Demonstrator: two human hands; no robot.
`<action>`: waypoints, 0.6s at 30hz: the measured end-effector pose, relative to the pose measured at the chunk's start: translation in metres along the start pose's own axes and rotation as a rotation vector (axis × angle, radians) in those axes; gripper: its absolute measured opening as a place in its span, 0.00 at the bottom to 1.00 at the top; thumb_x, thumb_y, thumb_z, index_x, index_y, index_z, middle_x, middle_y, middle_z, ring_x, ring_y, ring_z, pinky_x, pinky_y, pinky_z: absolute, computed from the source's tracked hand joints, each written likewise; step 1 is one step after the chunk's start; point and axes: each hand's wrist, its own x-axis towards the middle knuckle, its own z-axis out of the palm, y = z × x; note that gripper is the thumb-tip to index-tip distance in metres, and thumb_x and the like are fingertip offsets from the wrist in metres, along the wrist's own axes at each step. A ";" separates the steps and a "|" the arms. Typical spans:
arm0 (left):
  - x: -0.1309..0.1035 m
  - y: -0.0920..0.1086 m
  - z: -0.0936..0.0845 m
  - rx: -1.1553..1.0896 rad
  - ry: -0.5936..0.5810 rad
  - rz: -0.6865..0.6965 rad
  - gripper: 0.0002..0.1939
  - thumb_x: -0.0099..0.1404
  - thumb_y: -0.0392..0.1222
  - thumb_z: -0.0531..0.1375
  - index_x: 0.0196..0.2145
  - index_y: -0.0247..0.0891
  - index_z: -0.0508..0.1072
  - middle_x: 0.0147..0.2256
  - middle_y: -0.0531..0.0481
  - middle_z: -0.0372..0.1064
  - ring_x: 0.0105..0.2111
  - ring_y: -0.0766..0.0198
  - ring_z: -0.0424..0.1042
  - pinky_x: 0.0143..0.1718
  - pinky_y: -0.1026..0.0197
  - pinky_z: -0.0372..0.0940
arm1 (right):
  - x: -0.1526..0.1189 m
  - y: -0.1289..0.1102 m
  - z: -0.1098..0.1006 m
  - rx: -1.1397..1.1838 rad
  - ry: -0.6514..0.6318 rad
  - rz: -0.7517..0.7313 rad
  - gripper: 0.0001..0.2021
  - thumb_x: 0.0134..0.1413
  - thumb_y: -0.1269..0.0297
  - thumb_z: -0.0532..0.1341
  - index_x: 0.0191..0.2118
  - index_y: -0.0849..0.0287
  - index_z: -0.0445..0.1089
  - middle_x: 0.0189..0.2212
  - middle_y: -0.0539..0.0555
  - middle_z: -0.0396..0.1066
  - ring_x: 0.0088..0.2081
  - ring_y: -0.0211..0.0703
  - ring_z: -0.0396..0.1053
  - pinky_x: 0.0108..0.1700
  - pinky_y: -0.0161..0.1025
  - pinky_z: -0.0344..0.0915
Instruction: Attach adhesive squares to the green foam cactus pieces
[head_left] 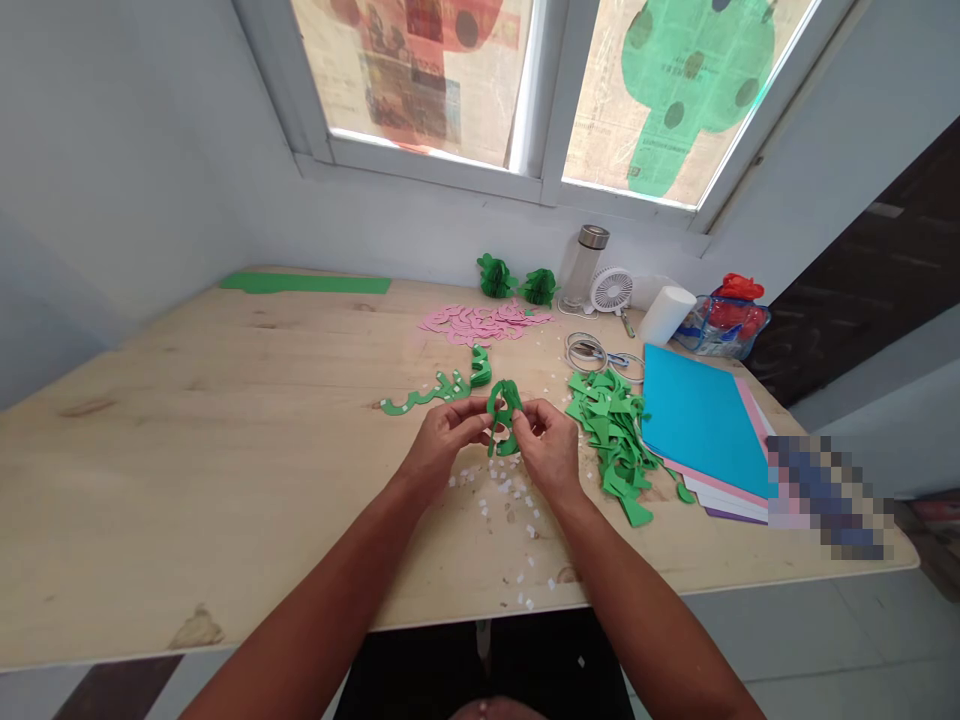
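1. Head view: white paper bits litter the worktop nearest the person.
2. Left hand and right hand pinch a green paper cutout between them, above the worktop.
3. Beyond lie pink paper cutouts, then two green paper ornaments.

The held paper cutout is green, the curly paper pile pink, the top sheet bright blue. The counter is light brown with dark spots.

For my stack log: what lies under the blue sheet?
Edges of pink paper, white paper and purple paper show beneath the blue sheet; their middles, and anything wholly covered, cannot be seen.
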 end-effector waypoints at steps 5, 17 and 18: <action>0.000 0.004 -0.008 -0.053 -0.078 -0.063 0.16 0.50 0.39 0.64 0.39 0.36 0.78 0.37 0.44 0.76 0.35 0.59 0.73 0.34 0.58 0.68 | 0.001 0.003 0.000 0.006 0.006 0.004 0.10 0.50 0.59 0.57 0.27 0.58 0.71 0.18 0.48 0.67 0.20 0.37 0.62 0.26 0.33 0.57; 0.001 -0.001 -0.003 0.053 -0.038 0.029 0.13 0.49 0.38 0.67 0.36 0.37 0.78 0.31 0.48 0.77 0.33 0.59 0.74 0.35 0.59 0.67 | 0.004 0.006 0.003 0.222 -0.052 0.125 0.12 0.47 0.56 0.59 0.26 0.60 0.70 0.19 0.48 0.68 0.20 0.36 0.62 0.23 0.32 0.59; 0.000 0.000 -0.003 0.054 -0.044 0.040 0.12 0.49 0.38 0.67 0.35 0.37 0.78 0.31 0.48 0.77 0.33 0.59 0.74 0.35 0.59 0.68 | 0.004 0.007 0.003 0.237 -0.056 0.133 0.12 0.47 0.56 0.59 0.26 0.60 0.70 0.19 0.48 0.68 0.20 0.36 0.62 0.23 0.32 0.59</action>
